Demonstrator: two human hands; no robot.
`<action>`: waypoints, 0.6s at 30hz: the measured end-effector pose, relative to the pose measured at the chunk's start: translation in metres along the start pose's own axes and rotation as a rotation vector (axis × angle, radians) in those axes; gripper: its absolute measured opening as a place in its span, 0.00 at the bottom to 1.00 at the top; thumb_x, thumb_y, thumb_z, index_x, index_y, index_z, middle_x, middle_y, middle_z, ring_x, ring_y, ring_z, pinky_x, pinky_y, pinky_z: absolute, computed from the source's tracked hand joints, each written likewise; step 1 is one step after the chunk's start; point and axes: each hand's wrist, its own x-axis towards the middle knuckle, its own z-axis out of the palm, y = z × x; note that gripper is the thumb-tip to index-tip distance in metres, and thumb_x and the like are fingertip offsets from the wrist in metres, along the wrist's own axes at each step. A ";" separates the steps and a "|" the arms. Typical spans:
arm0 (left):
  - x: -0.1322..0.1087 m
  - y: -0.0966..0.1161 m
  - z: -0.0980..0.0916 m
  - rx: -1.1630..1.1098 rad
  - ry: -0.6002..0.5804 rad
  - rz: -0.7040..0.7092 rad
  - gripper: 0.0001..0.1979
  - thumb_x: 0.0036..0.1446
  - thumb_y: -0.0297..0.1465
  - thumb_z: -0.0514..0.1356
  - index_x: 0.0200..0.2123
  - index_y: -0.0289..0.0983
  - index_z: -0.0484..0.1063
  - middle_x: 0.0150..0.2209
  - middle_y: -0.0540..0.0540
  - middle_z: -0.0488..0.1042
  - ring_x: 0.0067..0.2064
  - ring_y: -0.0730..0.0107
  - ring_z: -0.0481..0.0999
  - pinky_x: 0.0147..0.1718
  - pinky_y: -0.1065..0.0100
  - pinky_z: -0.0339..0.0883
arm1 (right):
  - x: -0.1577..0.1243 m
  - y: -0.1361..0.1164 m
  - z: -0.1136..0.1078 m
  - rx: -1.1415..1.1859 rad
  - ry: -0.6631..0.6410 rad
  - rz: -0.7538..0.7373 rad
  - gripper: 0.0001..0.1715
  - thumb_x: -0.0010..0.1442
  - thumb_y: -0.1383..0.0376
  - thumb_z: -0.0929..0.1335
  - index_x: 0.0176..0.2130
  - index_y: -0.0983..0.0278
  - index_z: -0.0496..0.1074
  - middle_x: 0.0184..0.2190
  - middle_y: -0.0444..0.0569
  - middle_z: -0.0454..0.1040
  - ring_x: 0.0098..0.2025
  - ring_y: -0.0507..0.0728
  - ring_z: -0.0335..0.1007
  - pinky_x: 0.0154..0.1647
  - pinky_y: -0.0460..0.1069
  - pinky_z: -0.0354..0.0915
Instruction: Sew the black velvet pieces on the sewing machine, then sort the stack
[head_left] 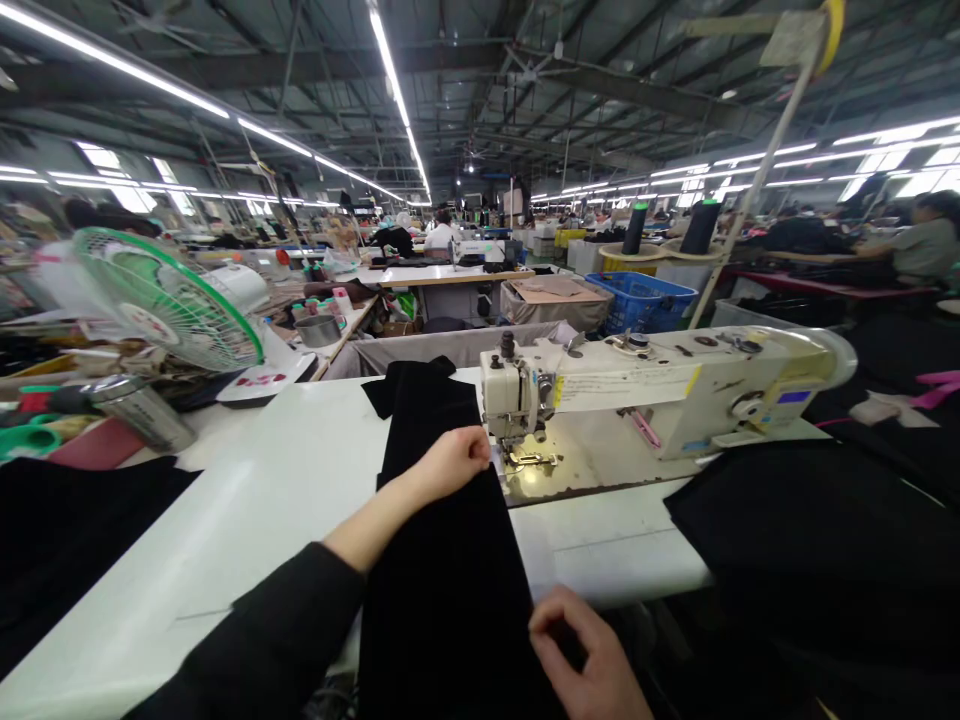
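A long strip of black fabric lies across the white sewing table, running past the left side of the presser foot of a cream sewing machine. My left hand rests on the fabric just left of the presser foot, fingers curled and pressed on the cloth edge. My right hand is near the bottom of the view, fingers pinched on the near end of the same fabric.
A green-caged fan stands at the left. More black cloth lies at the left and right. A blue crate, thread cones and other people at workstations fill the background.
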 end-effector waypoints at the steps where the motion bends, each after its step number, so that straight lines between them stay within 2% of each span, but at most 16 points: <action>1: 0.005 -0.010 0.014 0.021 -0.001 0.021 0.05 0.42 0.23 0.58 0.21 0.39 0.65 0.21 0.53 0.67 0.25 0.72 0.65 0.27 0.70 0.56 | -0.004 0.007 0.001 -0.024 -0.003 -0.073 0.07 0.60 0.70 0.66 0.32 0.60 0.72 0.28 0.45 0.72 0.32 0.55 0.71 0.34 0.47 0.68; 3: 0.009 -0.024 0.036 0.036 0.029 0.052 0.07 0.43 0.22 0.57 0.21 0.39 0.63 0.22 0.53 0.66 0.26 0.72 0.64 0.28 0.70 0.56 | -0.007 0.018 -0.002 -0.104 -0.014 -0.210 0.10 0.62 0.72 0.64 0.37 0.59 0.74 0.33 0.47 0.76 0.36 0.56 0.74 0.39 0.48 0.71; 5: 0.008 -0.032 0.047 0.014 0.062 0.056 0.07 0.44 0.23 0.57 0.21 0.39 0.62 0.23 0.53 0.66 0.27 0.72 0.65 0.28 0.70 0.57 | -0.006 0.022 -0.009 -0.225 -0.038 -0.337 0.15 0.62 0.74 0.64 0.43 0.58 0.73 0.37 0.48 0.78 0.39 0.57 0.76 0.42 0.49 0.73; 8: 0.005 -0.038 0.050 -0.013 0.089 0.045 0.06 0.45 0.24 0.57 0.22 0.38 0.62 0.23 0.53 0.66 0.27 0.73 0.65 0.28 0.71 0.57 | 0.000 0.019 -0.022 -0.394 -0.087 -0.552 0.19 0.62 0.77 0.62 0.48 0.62 0.71 0.39 0.51 0.78 0.40 0.56 0.77 0.43 0.48 0.73; 10: 0.005 -0.041 0.049 -0.007 0.097 0.058 0.05 0.45 0.24 0.57 0.22 0.38 0.62 0.23 0.54 0.66 0.27 0.73 0.65 0.28 0.72 0.58 | 0.005 0.014 -0.028 -0.470 -0.116 -0.646 0.18 0.63 0.78 0.60 0.48 0.66 0.71 0.37 0.52 0.78 0.38 0.55 0.76 0.41 0.47 0.73; 12: 0.008 -0.042 0.048 0.008 0.094 0.053 0.05 0.45 0.24 0.57 0.22 0.38 0.63 0.23 0.54 0.67 0.27 0.73 0.66 0.28 0.72 0.58 | 0.009 0.009 -0.030 -0.535 -0.127 -0.679 0.15 0.63 0.77 0.60 0.45 0.67 0.70 0.35 0.52 0.77 0.36 0.55 0.75 0.39 0.47 0.73; 15: 0.020 -0.045 0.047 0.029 0.090 -0.051 0.05 0.43 0.25 0.58 0.22 0.38 0.64 0.23 0.54 0.69 0.27 0.73 0.67 0.28 0.72 0.60 | 0.016 0.004 -0.027 -0.619 -0.123 -0.664 0.13 0.63 0.77 0.60 0.39 0.65 0.70 0.31 0.50 0.75 0.33 0.56 0.72 0.34 0.50 0.71; 18: 0.035 -0.048 0.047 0.031 0.066 -0.123 0.06 0.41 0.25 0.61 0.23 0.38 0.64 0.23 0.54 0.69 0.26 0.73 0.68 0.26 0.72 0.59 | 0.022 0.002 -0.023 -0.648 -0.099 -0.637 0.13 0.62 0.76 0.60 0.37 0.64 0.70 0.32 0.50 0.73 0.35 0.57 0.70 0.36 0.51 0.69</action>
